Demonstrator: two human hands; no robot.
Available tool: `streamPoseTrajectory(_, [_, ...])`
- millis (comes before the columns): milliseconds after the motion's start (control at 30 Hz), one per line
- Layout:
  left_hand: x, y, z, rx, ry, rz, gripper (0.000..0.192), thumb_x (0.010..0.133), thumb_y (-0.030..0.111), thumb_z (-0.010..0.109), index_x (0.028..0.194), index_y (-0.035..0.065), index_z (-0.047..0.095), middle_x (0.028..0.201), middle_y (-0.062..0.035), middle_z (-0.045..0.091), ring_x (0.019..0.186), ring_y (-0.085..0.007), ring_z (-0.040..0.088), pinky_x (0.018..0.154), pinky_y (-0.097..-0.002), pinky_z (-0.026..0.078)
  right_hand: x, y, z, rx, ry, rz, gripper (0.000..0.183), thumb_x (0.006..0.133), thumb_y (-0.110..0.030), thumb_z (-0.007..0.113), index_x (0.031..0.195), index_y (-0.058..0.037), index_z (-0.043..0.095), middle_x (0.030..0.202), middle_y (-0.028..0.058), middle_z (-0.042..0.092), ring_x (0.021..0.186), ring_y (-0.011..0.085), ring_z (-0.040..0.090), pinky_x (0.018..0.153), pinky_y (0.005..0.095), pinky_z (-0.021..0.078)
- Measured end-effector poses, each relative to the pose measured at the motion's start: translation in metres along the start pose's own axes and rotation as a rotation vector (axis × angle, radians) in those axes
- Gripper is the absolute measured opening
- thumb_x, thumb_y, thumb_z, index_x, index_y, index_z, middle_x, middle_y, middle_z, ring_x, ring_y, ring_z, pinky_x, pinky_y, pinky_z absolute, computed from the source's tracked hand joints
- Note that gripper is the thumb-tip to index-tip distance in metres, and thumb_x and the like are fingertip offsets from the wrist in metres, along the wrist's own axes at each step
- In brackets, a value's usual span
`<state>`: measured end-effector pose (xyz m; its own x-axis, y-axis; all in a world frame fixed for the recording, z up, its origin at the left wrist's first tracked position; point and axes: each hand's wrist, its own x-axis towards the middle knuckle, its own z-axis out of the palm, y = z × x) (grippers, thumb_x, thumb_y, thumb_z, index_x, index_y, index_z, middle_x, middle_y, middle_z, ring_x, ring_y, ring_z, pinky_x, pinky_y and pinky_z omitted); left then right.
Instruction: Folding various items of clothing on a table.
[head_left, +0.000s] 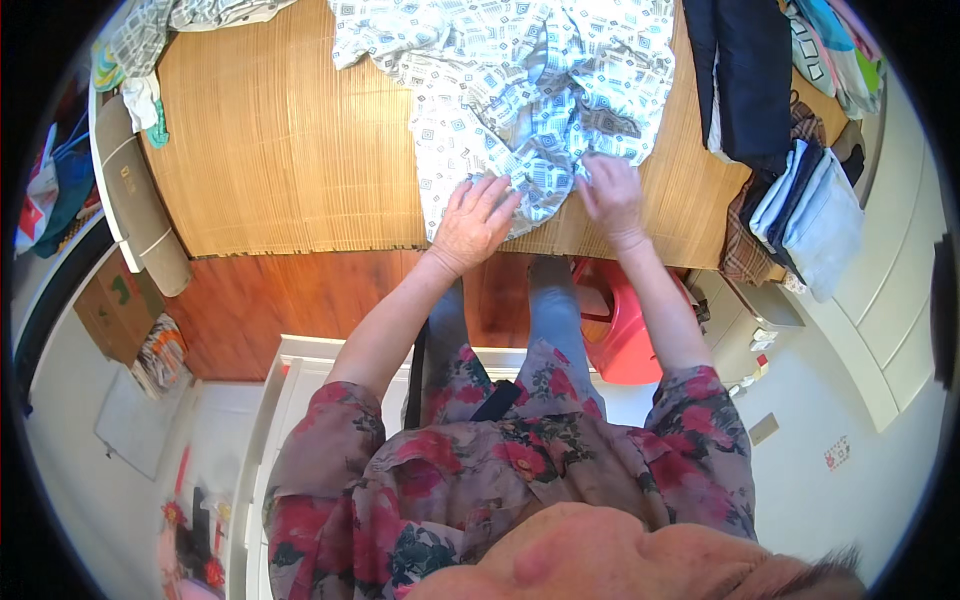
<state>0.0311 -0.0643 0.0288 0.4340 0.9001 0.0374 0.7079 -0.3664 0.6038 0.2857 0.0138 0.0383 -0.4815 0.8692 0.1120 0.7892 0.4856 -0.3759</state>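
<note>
A white garment with a blue and grey square print (457, 112) lies rumpled on a woven bamboo mat (300, 135) in front of me. My left hand (476, 217) rests with spread fingers on the garment's lower left part, near the mat's front edge. Over its lower right edge is my right hand (613, 187), slightly blurred, its fingertips at the cloth; whether they pinch it I cannot tell. Between the two hands the fabric is bunched in folds.
Dark folded trousers (754, 82) and a stack of light blue folded clothes (821, 217) lie on the right. More clothes (142, 45) are at the far left, near a rolled mat (142, 195). A red plastic stool (622, 330) stands beside my legs.
</note>
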Motion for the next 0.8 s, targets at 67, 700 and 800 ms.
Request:
streamPoseTrajectory(67, [0.002, 0.007, 0.006, 0.014, -0.083, -0.114, 0.06, 0.078, 0.024, 0.07, 0.132, 0.0124, 0.049, 0.144, -0.0145, 0.039, 0.128, -0.0313, 0.042, 0.104, -0.0487, 0.034, -0.026, 0.0, 0.013, 0.001, -0.037, 0.116, 0.051, 0.073, -0.023, 0.076, 0.117, -0.0062, 0.056, 0.099, 0.0093, 0.059, 0.094, 0.0276, 0.056, 0.082, 0.0402, 0.0434])
streamPoseTrajectory(700, [0.117, -0.012, -0.018, 0.191, 0.356, -0.231, 0.025, 0.084, 0.019, 0.068, 0.106, 0.0086, 0.065, 0.102, -0.0124, 0.065, 0.092, -0.0306, 0.062, 0.078, -0.04, 0.05, -0.017, -0.034, 0.035, 0.533, -0.116, 0.778, 0.025, 0.081, -0.011, 0.062, 0.105, -0.0043, 0.066, 0.086, 0.016, 0.066, 0.074, 0.0299, 0.062, 0.069, 0.0394, 0.0514])
streamPoseTrajectory(800, [0.171, -0.031, -0.028, 0.278, 0.279, -0.304, 0.026, 0.084, 0.024, 0.068, 0.105, 0.0086, 0.065, 0.1, -0.0127, 0.064, 0.091, -0.0307, 0.062, 0.078, -0.0404, 0.05, -0.052, -0.046, 0.038, 0.973, -0.131, 1.143, 0.023, 0.08, -0.011, 0.06, 0.1, -0.0023, 0.067, 0.083, 0.0171, 0.067, 0.066, 0.026, 0.063, 0.064, 0.0355, 0.0506])
